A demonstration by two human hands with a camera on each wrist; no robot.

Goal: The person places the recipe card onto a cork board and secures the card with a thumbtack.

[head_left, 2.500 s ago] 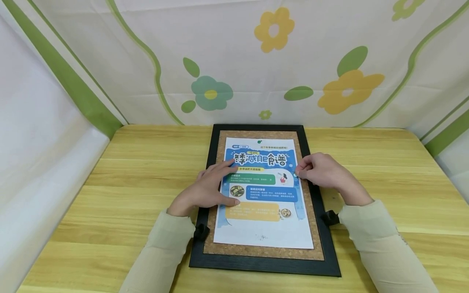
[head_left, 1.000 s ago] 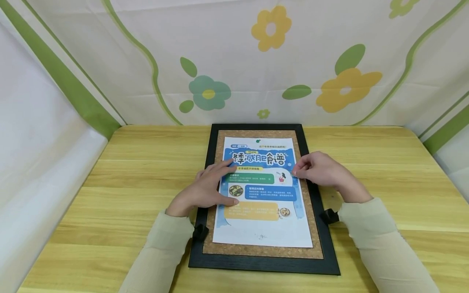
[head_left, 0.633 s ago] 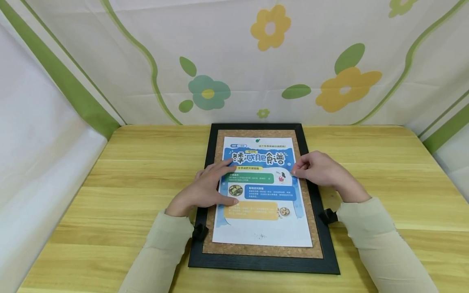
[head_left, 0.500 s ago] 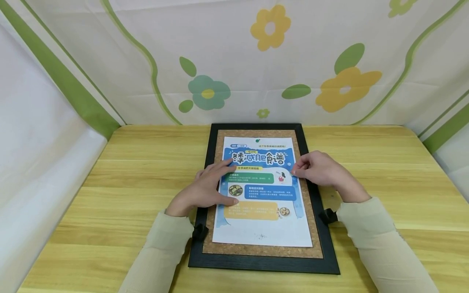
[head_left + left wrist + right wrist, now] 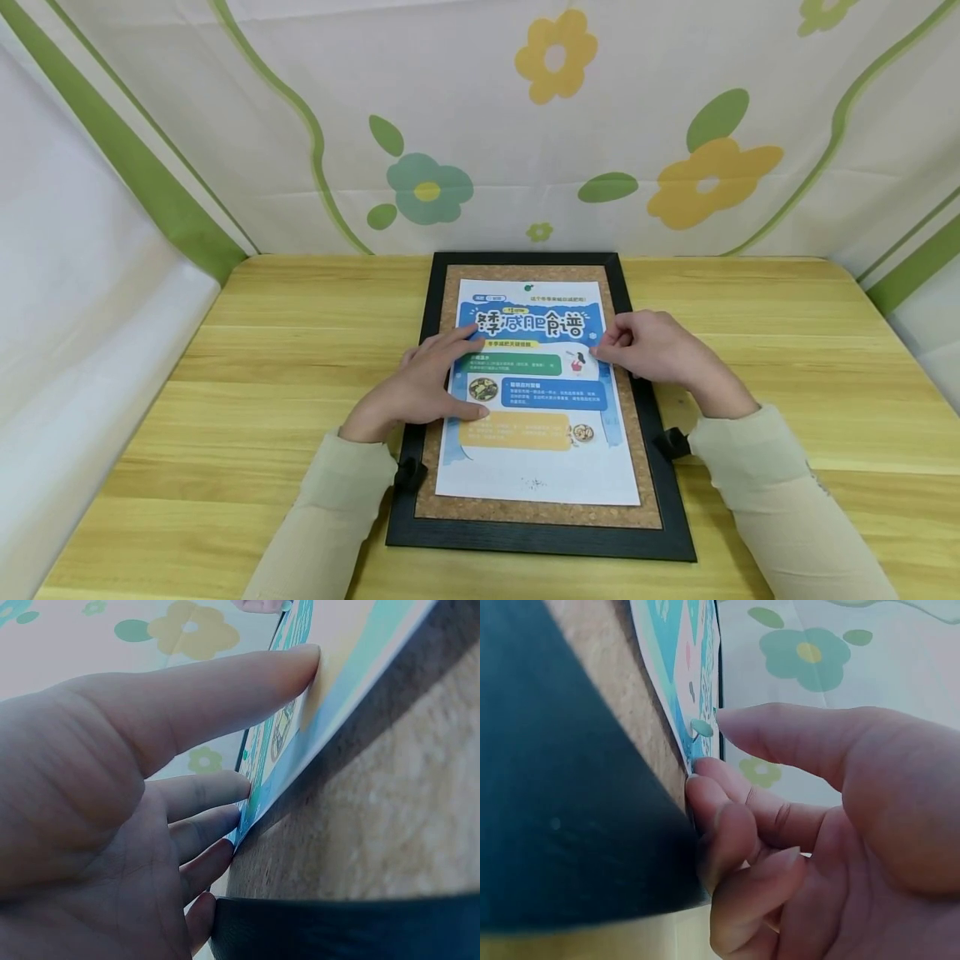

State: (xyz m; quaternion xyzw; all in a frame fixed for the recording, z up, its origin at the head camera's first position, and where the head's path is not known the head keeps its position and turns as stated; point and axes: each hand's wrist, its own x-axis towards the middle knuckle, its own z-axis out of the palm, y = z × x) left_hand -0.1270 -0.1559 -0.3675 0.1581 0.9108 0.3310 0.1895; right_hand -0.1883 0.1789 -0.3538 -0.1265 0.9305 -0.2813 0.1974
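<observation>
My left hand (image 5: 431, 379) lies spread over the left side of a printed sheet (image 5: 536, 475), which covers the cork of a black-framed board (image 5: 540, 537). In the left wrist view its thumb (image 5: 247, 682) is straight and presses on the sheet. My right hand (image 5: 652, 346) is at the sheet's right edge. A pale green thumbtack (image 5: 702, 728) tilts there, its shaft towards the paper. The thumb tip (image 5: 735, 724) is close beside the tack head; whether they touch cannot be told. The right index finger is bent below, apart from the tack.
A dark green thumbtack (image 5: 528, 288) sits at the top middle of the sheet. The board lies on a wooden table (image 5: 300, 350), its far edge near a flowered cloth backdrop (image 5: 487, 125). Black straps (image 5: 675, 442) are at both cuffs.
My right thumb and index finger have come a little apart beside the tack at the sheet's right edge. The left hand and the board have stayed in place.
</observation>
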